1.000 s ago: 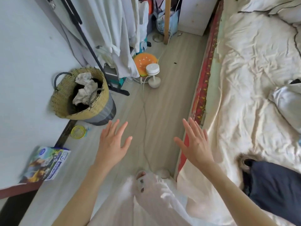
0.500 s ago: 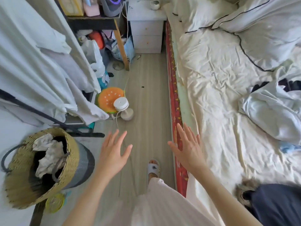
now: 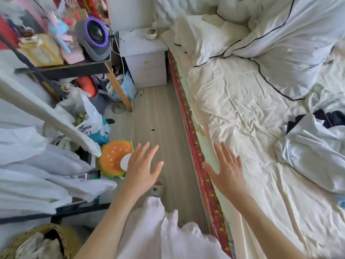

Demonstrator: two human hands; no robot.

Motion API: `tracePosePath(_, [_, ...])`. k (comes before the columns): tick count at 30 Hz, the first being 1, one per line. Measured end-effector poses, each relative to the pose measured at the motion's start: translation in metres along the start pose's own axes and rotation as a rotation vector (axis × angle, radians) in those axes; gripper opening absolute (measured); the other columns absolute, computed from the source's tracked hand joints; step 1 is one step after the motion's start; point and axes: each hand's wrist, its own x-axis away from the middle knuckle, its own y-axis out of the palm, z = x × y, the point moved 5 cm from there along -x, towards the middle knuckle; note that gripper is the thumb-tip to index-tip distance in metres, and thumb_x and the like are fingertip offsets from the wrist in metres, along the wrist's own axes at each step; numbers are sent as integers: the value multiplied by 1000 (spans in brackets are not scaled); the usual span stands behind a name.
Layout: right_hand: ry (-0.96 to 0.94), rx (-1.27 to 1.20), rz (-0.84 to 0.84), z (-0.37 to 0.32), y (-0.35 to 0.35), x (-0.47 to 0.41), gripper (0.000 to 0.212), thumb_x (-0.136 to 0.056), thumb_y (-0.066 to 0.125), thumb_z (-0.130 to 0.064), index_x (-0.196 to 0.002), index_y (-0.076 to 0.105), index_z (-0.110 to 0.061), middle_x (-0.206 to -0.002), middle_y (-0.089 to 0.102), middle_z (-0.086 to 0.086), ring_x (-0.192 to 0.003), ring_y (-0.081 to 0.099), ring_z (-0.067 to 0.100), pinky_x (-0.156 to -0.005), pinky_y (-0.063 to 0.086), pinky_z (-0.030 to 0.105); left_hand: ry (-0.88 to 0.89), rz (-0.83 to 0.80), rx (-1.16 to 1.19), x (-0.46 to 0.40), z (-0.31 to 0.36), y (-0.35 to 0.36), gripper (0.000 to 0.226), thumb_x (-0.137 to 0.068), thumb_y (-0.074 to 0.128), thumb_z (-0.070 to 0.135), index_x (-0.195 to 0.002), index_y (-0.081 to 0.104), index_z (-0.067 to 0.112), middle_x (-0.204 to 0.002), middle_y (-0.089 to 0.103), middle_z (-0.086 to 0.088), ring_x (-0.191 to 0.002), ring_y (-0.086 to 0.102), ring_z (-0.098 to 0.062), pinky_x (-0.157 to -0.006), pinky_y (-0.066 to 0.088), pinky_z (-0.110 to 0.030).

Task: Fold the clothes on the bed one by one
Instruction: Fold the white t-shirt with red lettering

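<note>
Both hands are reaching forward, fingers spread, holding nothing. The left hand (image 3: 142, 170) is hovering over the floor (image 3: 164, 116); the right hand (image 3: 228, 171) is hanging above the bed's (image 3: 242, 113) near edge. The clothes (image 3: 313, 146), pale with a dark piece showing, are lying crumpled on the bed's far right, well apart from either grip.

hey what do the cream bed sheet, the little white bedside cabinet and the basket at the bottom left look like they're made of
Cream bed sheet: thin woven fabric with a slight sheen, perhaps cotton or satin; it creases finely.
Small white bedside cabinet: smooth matt painted wood or laminate board, flat drawer fronts.
Tan woven basket: plaited straw or rattan, going by its ribbed weave, though blurred.
</note>
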Motion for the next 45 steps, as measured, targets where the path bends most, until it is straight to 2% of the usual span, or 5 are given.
tracePosePath(10, [148, -35, 145, -55, -2, -155, 81, -86, 22, -73, -151, 21, -25, -157, 21, 6, -145, 18, 25, -117, 7, 49, 217, -106, -134, -191, -21, -75, 57, -96, 37, 49, -148, 26, 28, -158, 14, 1, -147, 1, -19, -116, 11, -35])
tracePosePath(17, [391, -44, 276, -9, -38, -181, 85, -80, 20, -72, -150, 22, -24, -158, 20, 2, -146, 17, 21, -117, 8, 47, 426, -244, -179, -291, 46, -61, 56, -97, 41, 43, -148, 25, 28, -159, 11, 2, -146, -3, -17, -117, 6, -36])
tracePosePath(21, [580, -32, 337, 47, -60, -164, 73, -90, 43, -58, -150, 23, -23, -158, 20, 3, -146, 18, 22, -117, 12, 49, 597, -374, -261, -326, 112, -14, 57, -97, 38, 45, -149, 23, 27, -159, 10, 0, -146, -2, -18, -117, 6, -36])
tracePosePath(32, [1007, -63, 341, 234, -70, -123, 66, -90, 58, -43, -146, 35, -14, -149, 37, 13, -135, 37, 33, -109, 29, 51, 907, -685, -456, -374, 283, 170, 56, -99, 39, 41, -150, 20, 27, -159, 9, -1, -147, -2, -20, -117, 3, -37])
tracePosePath(45, [1290, -119, 175, 434, 42, -163, 53, -91, 56, -31, -138, 39, -10, -141, 42, 10, -129, 39, 30, -99, 34, 41, 904, -897, -923, -455, 240, 397, 82, -92, 45, 53, -149, -10, 35, -157, -22, -1, -145, -15, -25, -114, 3, -53])
